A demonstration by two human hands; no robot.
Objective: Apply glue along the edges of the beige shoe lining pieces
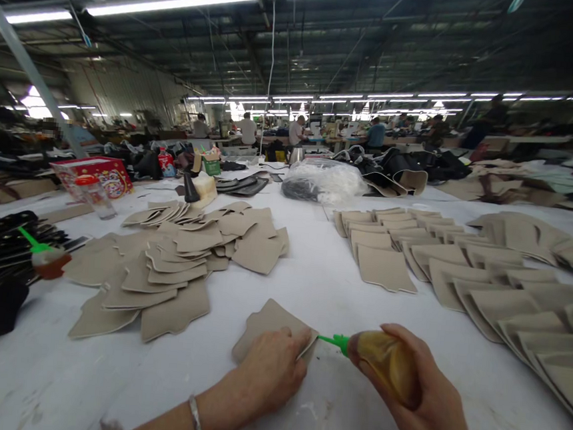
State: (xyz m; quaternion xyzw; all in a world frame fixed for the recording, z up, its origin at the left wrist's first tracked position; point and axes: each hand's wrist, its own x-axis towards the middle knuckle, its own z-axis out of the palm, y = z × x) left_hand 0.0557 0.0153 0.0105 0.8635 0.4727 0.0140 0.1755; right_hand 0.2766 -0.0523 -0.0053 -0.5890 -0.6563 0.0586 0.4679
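Note:
My right hand (423,401) is wrapped round a soft yellow glue bottle (387,366) with a green nozzle. The nozzle tip touches the right edge of a beige cut piece (265,323) lying on the white table (321,278). My left hand (268,373), fingers curled, presses down on that piece's near edge. A metal bangle sits on my left wrist.
A loose heap of beige pieces (172,265) lies to the left, and overlapping rows of beige pieces (485,286) fill the right. Black pieces and a second glue bottle (44,257) are at far left. A red box (97,175), a plastic bag (322,181) and people working stand farther back.

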